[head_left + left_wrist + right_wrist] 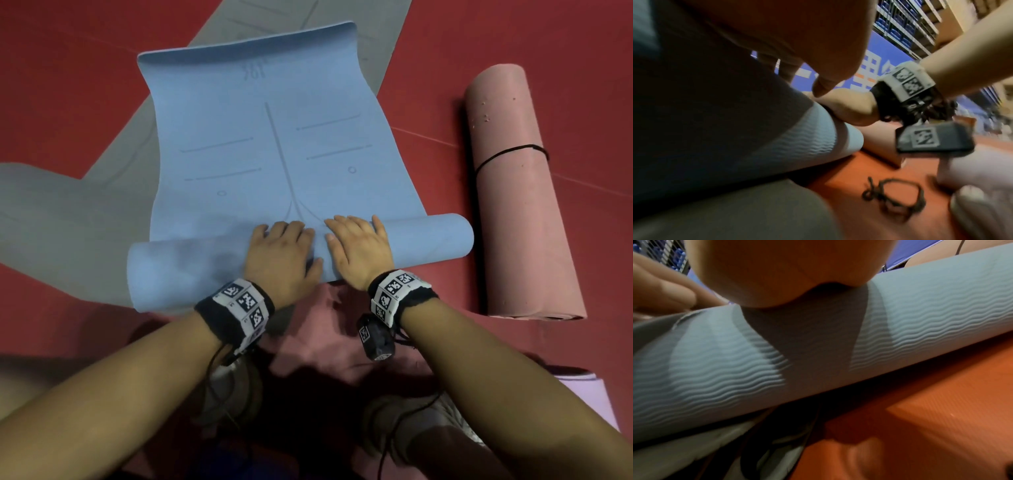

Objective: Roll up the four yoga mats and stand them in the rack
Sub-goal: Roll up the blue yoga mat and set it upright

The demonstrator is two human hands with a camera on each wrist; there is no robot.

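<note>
A blue yoga mat [274,154] lies on the red floor, its near end wound into a thick roll [178,270]. Both hands lie side by side on top of the roll's middle. My left hand [281,246] and right hand [358,245] press down with fingers stretched forward over the roll. The left wrist view shows the roll's ribbed underside [813,134] beneath my left palm [777,32], with my right hand [849,105] beyond it. In the right wrist view my right palm [787,272] bears on the ribbed roll [920,324]. A pink mat [513,205] lies rolled at the right, tied with a black cord [507,154].
A grey mat [68,212] lies flat under the blue one and reaches off to the left and far side. A lilac mat's corner [582,397] shows at the near right. A loose black cord loop [872,193] lies on the floor by my shoes [421,421]. Shelving [900,24] stands far behind.
</note>
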